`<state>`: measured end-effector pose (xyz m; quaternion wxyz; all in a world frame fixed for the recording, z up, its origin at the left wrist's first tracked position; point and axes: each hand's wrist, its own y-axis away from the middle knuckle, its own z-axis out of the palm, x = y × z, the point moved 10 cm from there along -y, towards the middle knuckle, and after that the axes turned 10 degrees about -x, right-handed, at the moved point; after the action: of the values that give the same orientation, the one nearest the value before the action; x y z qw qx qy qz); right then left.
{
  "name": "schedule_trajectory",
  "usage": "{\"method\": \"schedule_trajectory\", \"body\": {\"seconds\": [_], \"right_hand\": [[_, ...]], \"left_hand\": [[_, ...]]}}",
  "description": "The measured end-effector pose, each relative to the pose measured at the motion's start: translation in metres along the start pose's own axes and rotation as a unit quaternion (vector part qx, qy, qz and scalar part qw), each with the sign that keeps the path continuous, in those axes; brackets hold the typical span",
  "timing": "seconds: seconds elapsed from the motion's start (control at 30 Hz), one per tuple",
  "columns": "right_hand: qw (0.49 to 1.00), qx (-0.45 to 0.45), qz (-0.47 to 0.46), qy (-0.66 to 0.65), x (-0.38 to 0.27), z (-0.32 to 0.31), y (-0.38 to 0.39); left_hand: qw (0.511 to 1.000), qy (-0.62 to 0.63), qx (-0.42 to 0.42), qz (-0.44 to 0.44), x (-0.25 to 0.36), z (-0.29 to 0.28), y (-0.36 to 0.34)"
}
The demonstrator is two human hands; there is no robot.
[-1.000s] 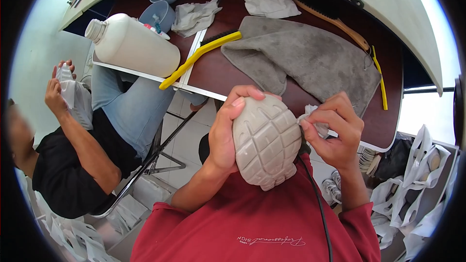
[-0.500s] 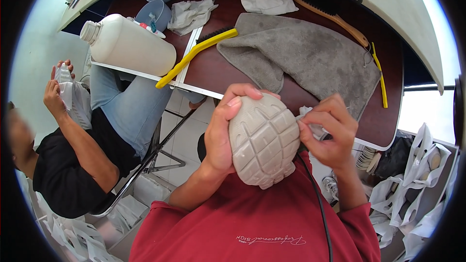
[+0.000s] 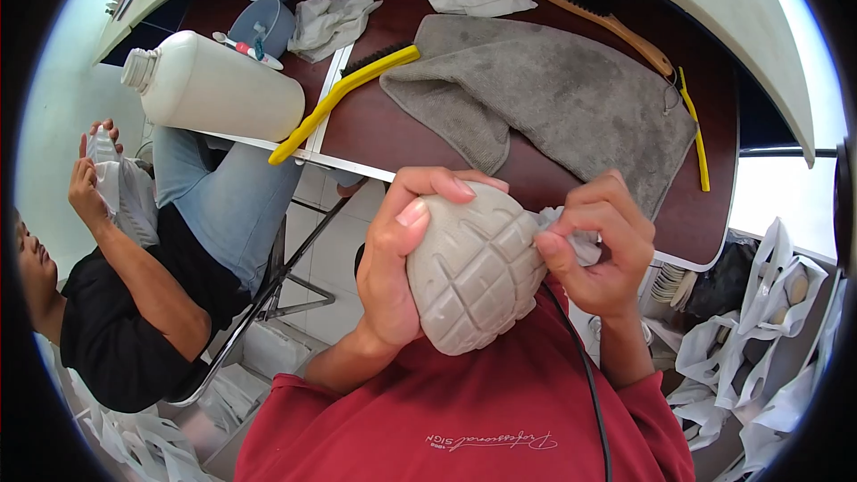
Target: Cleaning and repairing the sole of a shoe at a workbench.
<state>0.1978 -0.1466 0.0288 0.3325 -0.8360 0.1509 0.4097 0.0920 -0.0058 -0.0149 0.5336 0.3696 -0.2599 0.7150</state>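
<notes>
A pale grey shoe (image 3: 473,272) with a blocky tread faces me sole-up, close in front of my chest. My left hand (image 3: 393,250) grips it from the left, thumb and fingers wrapped round its edge. At the sole's right edge, my right hand (image 3: 603,245) is closed in a pinch on a crumpled white wipe (image 3: 580,236), its fingertips against the shoe. The rest of the shoe, under the sole, is hidden from view. Beyond my hands a grey towel (image 3: 571,107) lies rumpled on the dark red table (image 3: 366,138).
On the table lie a yellow-handled brush (image 3: 344,98), a white jug (image 3: 223,85) on its side, blue bowls (image 3: 263,22), crumpled wipes (image 3: 330,22), a wooden brush (image 3: 616,31) and a yellow stick (image 3: 696,129). A co-worker (image 3: 134,303) sits at left; bagged shoes (image 3: 750,330) stand at right.
The shoe has tilted a little and shifted slightly left in my left hand. My right hand stays at its edge with the wipe, and the view has moved a little.
</notes>
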Motion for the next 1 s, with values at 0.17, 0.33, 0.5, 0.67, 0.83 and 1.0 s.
{"method": "schedule_trajectory", "body": {"seconds": [0.17,0.33,0.5,0.67,0.83,1.0], "right_hand": [[1.0,-0.004,0.015,-0.004,0.006,0.005,0.003],[0.998,0.044,0.025,-0.036,0.017,0.006,0.013],[0.998,0.053,0.014,-0.031,0.014,0.007,0.015],[0.997,0.061,0.018,-0.045,0.009,0.007,0.016],[0.998,0.062,0.011,-0.032,0.01,0.006,0.015],[0.996,0.07,0.017,-0.044,0.015,0.007,0.019]], "left_hand": [[0.999,-0.039,0.012,0.002,0.0,-0.002,0.0],[0.998,-0.052,0.026,-0.02,-0.004,-0.005,0.001],[0.999,-0.051,0.013,-0.015,-0.002,-0.002,-0.001],[0.999,-0.042,0.015,-0.01,-0.001,-0.001,0.002],[0.998,-0.053,0.021,-0.019,-0.003,-0.003,0.001],[0.998,-0.052,0.017,-0.019,-0.002,0.0,0.0]]}}
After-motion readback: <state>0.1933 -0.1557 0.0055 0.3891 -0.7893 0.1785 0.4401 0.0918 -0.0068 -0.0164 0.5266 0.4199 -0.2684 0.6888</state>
